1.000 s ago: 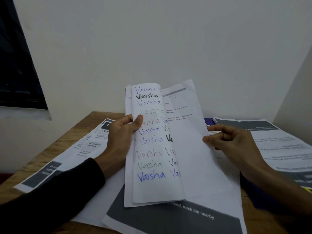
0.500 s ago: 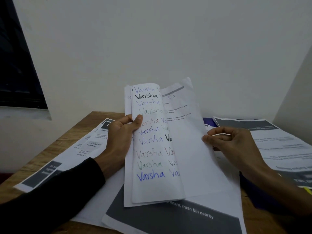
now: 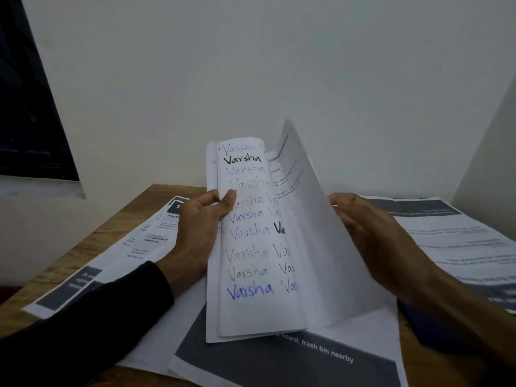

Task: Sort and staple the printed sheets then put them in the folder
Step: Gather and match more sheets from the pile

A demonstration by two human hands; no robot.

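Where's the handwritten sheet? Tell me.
Centre of the head view: the handwritten sheet is folded back and held upright by the left hand, above the printed sheets on the table.

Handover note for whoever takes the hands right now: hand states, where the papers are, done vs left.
Left hand grips the raised bundle of sheets at its left edge, thumb on the handwritten page. Right hand lifts the printed sheet at its right edge, fingers straight behind it. Loose printed sheets lie spread over the table. Sorting is under way. Left: stapling, foldering. No stapler in view; folder not identifiable.
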